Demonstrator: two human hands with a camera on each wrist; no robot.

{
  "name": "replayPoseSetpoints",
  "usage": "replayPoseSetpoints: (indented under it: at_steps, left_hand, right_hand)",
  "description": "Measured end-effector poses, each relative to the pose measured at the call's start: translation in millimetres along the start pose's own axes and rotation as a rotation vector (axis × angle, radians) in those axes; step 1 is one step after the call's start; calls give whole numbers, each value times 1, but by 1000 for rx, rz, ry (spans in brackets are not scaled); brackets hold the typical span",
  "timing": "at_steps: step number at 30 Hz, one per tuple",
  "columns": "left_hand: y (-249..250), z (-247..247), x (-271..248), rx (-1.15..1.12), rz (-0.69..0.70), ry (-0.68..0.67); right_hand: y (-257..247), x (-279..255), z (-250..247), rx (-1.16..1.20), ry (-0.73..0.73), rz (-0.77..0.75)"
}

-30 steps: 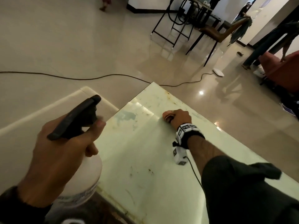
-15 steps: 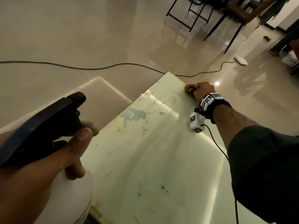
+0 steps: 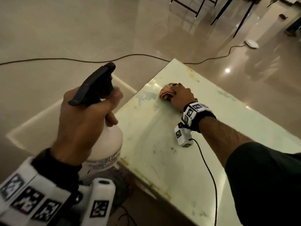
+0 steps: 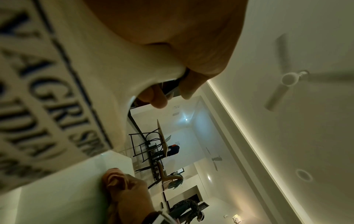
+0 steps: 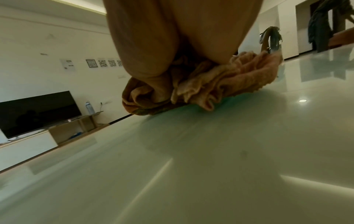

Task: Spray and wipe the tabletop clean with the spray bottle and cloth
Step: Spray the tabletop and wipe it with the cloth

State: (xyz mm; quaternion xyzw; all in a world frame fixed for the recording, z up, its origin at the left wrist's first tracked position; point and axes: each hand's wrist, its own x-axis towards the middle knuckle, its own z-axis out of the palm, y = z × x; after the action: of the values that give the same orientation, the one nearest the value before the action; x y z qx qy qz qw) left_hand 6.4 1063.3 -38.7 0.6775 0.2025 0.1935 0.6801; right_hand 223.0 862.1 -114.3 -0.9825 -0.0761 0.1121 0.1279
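My left hand [image 3: 91, 115] grips the neck of a white spray bottle [image 3: 105, 144] with a black trigger head [image 3: 96, 85], held beside the left edge of the pale green glass tabletop [image 3: 162, 152]. Its printed label [image 4: 38, 106] fills the left wrist view. My right hand [image 3: 180, 97] clutches a bunched orange cloth [image 3: 167, 92] and presses it on the glass near the far corner. The cloth [image 5: 220, 84] lies crumpled under my fingers in the right wrist view. Dark specks and streaks mark the glass.
A black cable [image 3: 114, 58] runs across the tiled floor beyond the table to a white puck [image 3: 251, 43]. Chair and table legs [image 3: 224, 10] stand at the far right. A television [image 5: 38, 113] sits on a low stand in the right wrist view.
My right hand slid the cloth from the far right edge back towards the left near the corner. The spray bottle has shifted in view as my head moved.
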Motion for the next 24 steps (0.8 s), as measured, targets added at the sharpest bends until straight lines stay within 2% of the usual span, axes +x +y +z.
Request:
replayPoseSetpoints:
  at_steps: [3, 9, 13, 18, 20, 22, 24]
  left_hand:
    - [3, -4, 1, 7, 22, 26]
    - [7, -6, 0, -13, -36, 28]
    - [9, -5, -3, -11, -45, 5]
    - [10, -4, -8, 0, -54, -3]
    - [12, -4, -9, 5, -50, -5]
    - [13, -4, -10, -2, -44, -4]
    - [14, -4, -10, -14, -37, -5]
  right_hand:
    - [-22, -45, 10, 13, -65, -42]
    - [-65, -137, 40, 86, -182, -193]
    - [-84, -194, 62, 155, -138, -364]
    - [-76, -247, 72, 181, -188, -458]
    - [-64, -264, 71, 201, -219, -435]
    - [-46, -277, 67, 318, -217, -356]
    - [-27, -284, 56, 567, -104, -266]
